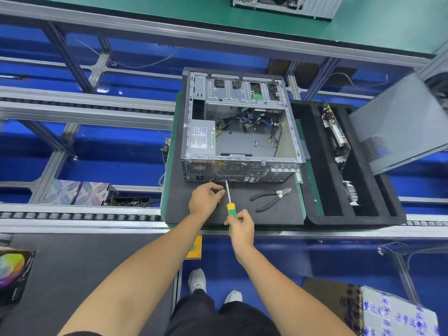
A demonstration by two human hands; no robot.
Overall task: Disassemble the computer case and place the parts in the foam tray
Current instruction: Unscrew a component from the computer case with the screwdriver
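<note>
An open grey computer case (238, 127) lies on a dark mat (184, 197), its side off, with a power supply (202, 140) and loose cables (244, 120) inside. My right hand (241, 226) grips the yellow-green handle of a screwdriver (229, 200) whose tip meets the case's rear panel. My left hand (206, 198), fingers curled, is at the shaft near that panel; whether it pinches anything I cannot tell. The black foam tray (315, 214) to the right holds a circuit board (335, 137), a smaller card (351, 192) and the leaning grey side panel (397, 124).
Black-handled cutters (271, 197) lie on the mat right of my hands. Roller rails (80, 215) run left and right along the conveyor. A patterned box (77, 192) and a bin of screws (129, 202) sit at left. Another case (286, 4) stands on the far green bench.
</note>
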